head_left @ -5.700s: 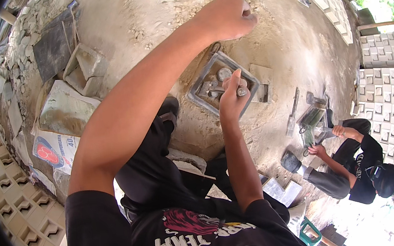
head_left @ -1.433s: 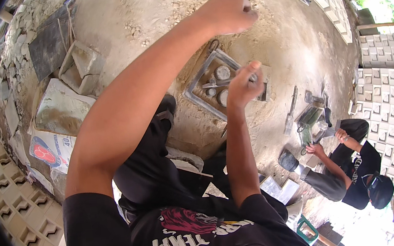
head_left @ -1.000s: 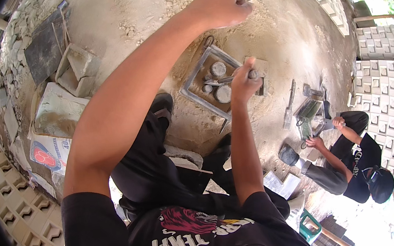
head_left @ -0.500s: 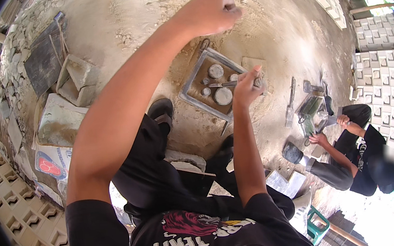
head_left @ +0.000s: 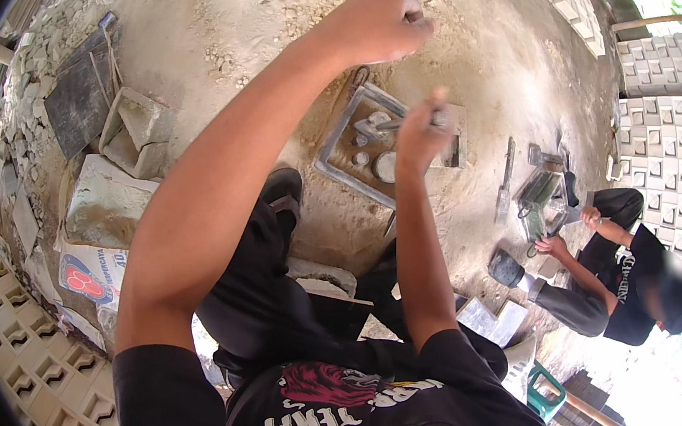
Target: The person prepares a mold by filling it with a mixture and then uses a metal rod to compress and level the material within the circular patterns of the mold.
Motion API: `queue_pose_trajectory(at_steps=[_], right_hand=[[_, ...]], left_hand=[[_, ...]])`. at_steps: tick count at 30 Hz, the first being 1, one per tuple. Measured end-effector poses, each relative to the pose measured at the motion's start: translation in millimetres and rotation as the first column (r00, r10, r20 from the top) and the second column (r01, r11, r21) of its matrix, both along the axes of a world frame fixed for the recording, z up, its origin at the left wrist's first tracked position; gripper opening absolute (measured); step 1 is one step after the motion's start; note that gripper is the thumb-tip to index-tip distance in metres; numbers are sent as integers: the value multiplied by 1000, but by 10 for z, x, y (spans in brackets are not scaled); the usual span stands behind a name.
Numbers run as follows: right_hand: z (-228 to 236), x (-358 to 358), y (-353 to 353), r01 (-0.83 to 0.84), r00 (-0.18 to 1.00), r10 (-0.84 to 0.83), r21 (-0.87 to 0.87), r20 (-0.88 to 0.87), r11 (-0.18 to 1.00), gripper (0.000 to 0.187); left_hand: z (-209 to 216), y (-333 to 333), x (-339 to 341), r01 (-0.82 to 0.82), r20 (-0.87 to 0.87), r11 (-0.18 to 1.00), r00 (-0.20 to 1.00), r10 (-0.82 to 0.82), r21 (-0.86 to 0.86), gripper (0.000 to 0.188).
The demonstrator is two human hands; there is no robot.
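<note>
My left hand (head_left: 391, 25) is closed in a fist, palm side hidden, above the ground beyond a rectangular grey frame (head_left: 352, 185). What the fist holds, if anything, does not show. My right hand (head_left: 423, 138), smeared by motion, grips the handle of a trowel (head_left: 386, 126). The trowel's grey blade reaches left over the inside of the frame. Brown material fills the frame around several round pale pieces, among them a large disc (head_left: 384, 166) partly behind my right hand. A square pale slab (head_left: 457, 149) lies against the frame's right side.
On the right a co-worker (head_left: 616, 266) sits low, both hands at another mould (head_left: 543, 200). A long flat tool (head_left: 506, 181) lies between us. Broken stone blocks (head_left: 108, 202) and a dark board (head_left: 80, 104) stand at left. Patterned pale blocks (head_left: 666, 151) are stacked far right.
My right hand has risen slightly, and the trowel blade has shifted up over the frame. My left fist has moved a little to the right. The co-worker's hands have shifted slightly.
</note>
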State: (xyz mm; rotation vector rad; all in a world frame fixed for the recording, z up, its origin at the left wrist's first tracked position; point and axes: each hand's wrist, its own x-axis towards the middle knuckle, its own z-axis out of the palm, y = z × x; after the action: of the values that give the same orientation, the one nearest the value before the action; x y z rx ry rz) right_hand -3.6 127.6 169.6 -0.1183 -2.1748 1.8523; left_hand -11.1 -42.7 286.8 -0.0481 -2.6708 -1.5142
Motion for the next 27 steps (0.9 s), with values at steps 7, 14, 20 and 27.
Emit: queue_pose_trajectory(at_steps=[7, 14, 20, 27], right_hand=[[25, -30, -139, -21, 999, 21, -19, 30, 1000, 58], [159, -99, -65, -186, 982, 185, 41, 44, 982, 57], [-160, -291, 12, -375, 924, 381, 129, -21, 918, 49], [-274, -188, 3, -347, 909, 403, 334, -112, 876, 55]], left_hand=[[22, 9, -18, 15, -9, 1000, 1000, -15, -17, 43], [-38, -36, -24, 21, 0, 999, 1000, -21, -35, 43], [18, -45, -2, 18, -8, 999, 1000, -19, -36, 42], [32, -74, 25, 15, -28, 999, 1000, -14, 45, 41]])
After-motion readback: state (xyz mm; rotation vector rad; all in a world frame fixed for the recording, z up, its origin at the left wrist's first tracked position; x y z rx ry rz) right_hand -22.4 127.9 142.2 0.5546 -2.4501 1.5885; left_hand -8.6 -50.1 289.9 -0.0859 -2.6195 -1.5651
